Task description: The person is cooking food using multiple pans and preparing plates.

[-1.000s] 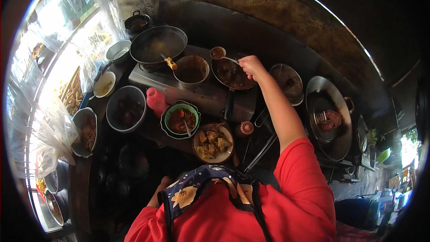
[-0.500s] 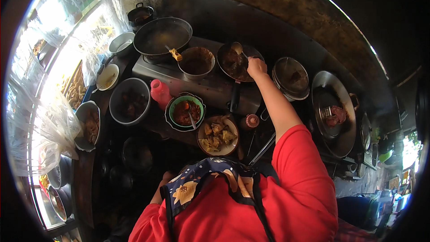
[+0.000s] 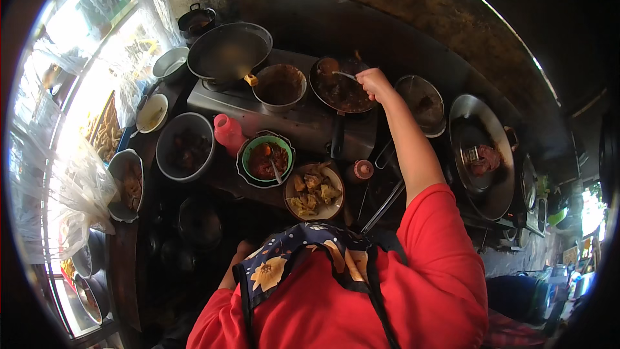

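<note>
My right hand (image 3: pixel 376 84) is closed around the thin handle of a ladle (image 3: pixel 328 67). The ladle's bowl hangs over the left part of a black frying pan (image 3: pixel 340 108) and looks filled with brown sauce. Dark reddish-brown sauce with pieces in it lies in the pan, whose black handle points toward me. Just left of the pan stands a small pot (image 3: pixel 279 105) with brown residue on its inner wall. My left hand (image 3: pixel 244 250) is low by my apron, dark and partly covered, so its fingers cannot be made out.
A large wok (image 3: pixel 230 52) shares the metal stove (image 3: pixel 219 105). Nearer stand a green bowl of red sauce (image 3: pixel 266 160), a plate of yellowish pieces (image 3: pixel 315 190), a pink bottle (image 3: pixel 229 134) and a grey basin (image 3: pixel 185 147). To the right sit a strainer (image 3: pixel 420 103) and an oval pan with meat (image 3: pixel 465 111).
My right hand has moved slightly away from me. The ladle's bowl has shifted left over the pan and now appears loaded with sauce. My left hand stays low.
</note>
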{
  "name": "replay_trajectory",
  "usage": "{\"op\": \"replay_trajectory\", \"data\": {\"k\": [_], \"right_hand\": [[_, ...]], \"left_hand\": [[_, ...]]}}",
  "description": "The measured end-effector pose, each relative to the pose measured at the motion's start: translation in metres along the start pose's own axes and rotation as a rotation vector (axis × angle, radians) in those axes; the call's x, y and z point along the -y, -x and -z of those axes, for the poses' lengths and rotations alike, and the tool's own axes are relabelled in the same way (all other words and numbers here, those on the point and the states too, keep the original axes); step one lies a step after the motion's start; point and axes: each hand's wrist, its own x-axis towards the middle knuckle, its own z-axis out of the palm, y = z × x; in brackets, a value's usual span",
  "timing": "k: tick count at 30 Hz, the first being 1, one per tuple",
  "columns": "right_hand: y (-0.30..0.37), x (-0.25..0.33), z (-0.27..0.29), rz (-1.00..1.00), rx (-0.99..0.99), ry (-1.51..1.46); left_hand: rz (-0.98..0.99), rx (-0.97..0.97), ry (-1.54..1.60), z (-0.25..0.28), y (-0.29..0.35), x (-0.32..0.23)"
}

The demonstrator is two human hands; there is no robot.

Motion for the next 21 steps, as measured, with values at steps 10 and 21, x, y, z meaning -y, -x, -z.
{"op": "replay_trajectory", "data": {"k": [10, 21], "right_hand": [[0.020, -0.009, -0.008, 0.614, -0.352, 0.751], [-0.040, -0.058, 0.009, 0.170, -0.097, 0.364]], "left_hand": [[0.154, 0.012, 0.156, 0.008, -0.005, -0.019], [0.050, -0.029, 0.000, 0.007, 0.000, -0.015]]}}
